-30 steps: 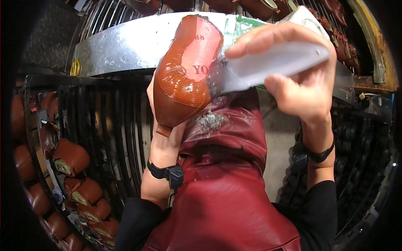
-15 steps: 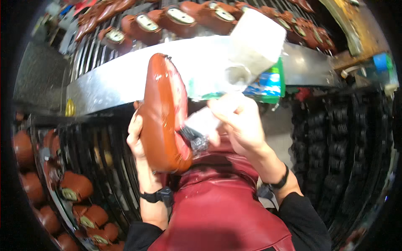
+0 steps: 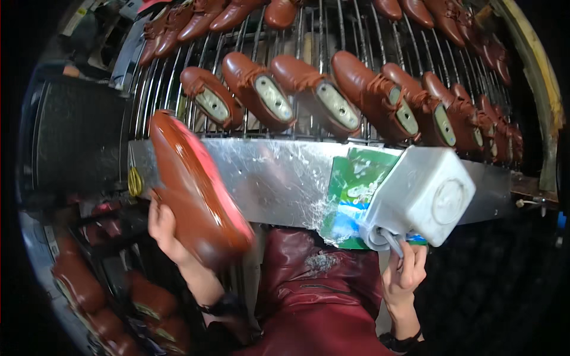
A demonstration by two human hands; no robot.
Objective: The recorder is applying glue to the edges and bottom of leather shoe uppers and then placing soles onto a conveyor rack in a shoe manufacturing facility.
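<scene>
On the left, my left hand grips a glossy brown leather shoe from beneath and the side; its toe points away and its bright pink underside edge faces right. My right hand is closed on the pale handle of a brush at the mouth of a white plastic jug. The brush head is hidden inside the mouth. Tipped over, the jug lies on a green and blue printed sheet, its opening toward me.
A scuffed metal ledge spans the front. Beyond it, a rack of metal bars carries rows of brown shoes. More brown shoes stand at lower left. A yellow loop hangs by the ledge's left end.
My right hand has moved right and down, taking the brush from beside the shoe to the jug's mouth. The shoe has shifted left and tilted. The view has shifted too, showing more rack.
</scene>
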